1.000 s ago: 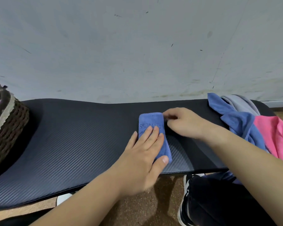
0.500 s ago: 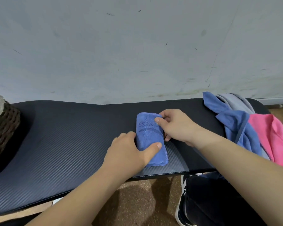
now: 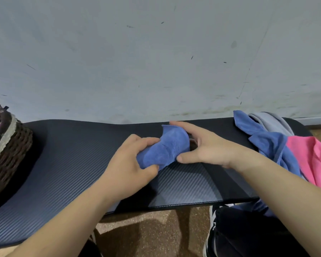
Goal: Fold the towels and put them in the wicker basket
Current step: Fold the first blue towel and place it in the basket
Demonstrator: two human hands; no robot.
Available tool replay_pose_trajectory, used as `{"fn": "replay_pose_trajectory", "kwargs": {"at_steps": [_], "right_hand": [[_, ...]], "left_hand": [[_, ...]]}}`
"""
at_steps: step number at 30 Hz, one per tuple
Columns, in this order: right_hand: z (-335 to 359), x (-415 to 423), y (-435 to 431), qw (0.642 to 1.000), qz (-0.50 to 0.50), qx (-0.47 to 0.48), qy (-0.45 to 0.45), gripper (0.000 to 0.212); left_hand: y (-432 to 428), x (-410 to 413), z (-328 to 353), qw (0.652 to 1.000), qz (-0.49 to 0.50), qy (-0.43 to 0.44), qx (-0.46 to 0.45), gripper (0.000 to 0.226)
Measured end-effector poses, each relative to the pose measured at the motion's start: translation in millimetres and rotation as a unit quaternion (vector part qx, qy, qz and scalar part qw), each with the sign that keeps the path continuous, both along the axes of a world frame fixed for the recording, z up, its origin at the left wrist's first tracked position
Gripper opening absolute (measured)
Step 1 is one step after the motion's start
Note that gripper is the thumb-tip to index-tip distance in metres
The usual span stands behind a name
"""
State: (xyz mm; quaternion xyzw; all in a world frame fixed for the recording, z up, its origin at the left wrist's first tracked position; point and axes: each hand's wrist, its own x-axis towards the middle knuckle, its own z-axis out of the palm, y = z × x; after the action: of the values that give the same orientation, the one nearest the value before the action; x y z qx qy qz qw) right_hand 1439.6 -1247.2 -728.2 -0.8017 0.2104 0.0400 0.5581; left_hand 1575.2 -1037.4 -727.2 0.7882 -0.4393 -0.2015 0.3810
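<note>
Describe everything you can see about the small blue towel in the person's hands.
The blue towel is a small, soft, fuzzy-looking cloth, folded into a compact bundle. It is lifted at a slant just above the dark ribbed mat, its far end curling upward. The left hand grips its near end, thumb underneath and fingers over the top. The right hand cups its far side, with the thumb against the lower edge. No print or label shows on it from this angle.

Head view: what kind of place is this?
Probably a bare indoor corner set up for laundry folding: scuffed plain wall, dark ribbed mat as worktop, unfolded towels heaped right, wicker basket left.
</note>
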Motion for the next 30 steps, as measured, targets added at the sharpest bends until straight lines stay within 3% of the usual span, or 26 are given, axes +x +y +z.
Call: {"fn": "replay_pose_trajectory", "kwargs": {"at_steps": [2,7,10,14,17,20,24,30], "right_hand": [[5.8,4.2,9.7,0.999,0.026,-0.045,-0.002,0.098],[14.1,18.6,36.5,0.995,0.049,-0.072,-0.039,0.073],[15.0,27.8,55.7,0.984,0.078,-0.143,-0.071,0.062],[28.4,37.2,76.4,0.996,0.000,-0.057,-0.068,0.043],[31.3,40.9,95.2,0.998,-0.031,0.004,-0.062,0.040],[34.2,44.8,117.9,0.992,-0.072,0.069,-0.079,0.049],[45.3,60.7,153.6,0.988,-0.084,0.097,-0.082,0.037],[65.3,116.9,219.4,0.992,-0.054,0.100,-0.049,0.034]], "left_hand": [[12.1,6.6,4.1,0.999,-0.030,-0.018,-0.014,0.057],[46.1,20.0,23.5,0.999,0.012,-0.023,-0.033,0.058],[68.6,26.1,39.4,0.997,0.057,0.011,-0.047,0.061],[97.0,35.1,52.7,0.989,0.123,0.051,-0.070,0.064],[115.0,40.4,62.6,0.976,0.163,0.135,-0.056,0.057],[133.7,45.1,71.5,0.975,0.132,0.180,-0.023,0.034],[179.6,55.3,79.3,0.969,0.122,0.211,-0.028,0.041],[236.4,91.9,103.0,0.966,0.191,0.149,-0.090,0.039]]}}
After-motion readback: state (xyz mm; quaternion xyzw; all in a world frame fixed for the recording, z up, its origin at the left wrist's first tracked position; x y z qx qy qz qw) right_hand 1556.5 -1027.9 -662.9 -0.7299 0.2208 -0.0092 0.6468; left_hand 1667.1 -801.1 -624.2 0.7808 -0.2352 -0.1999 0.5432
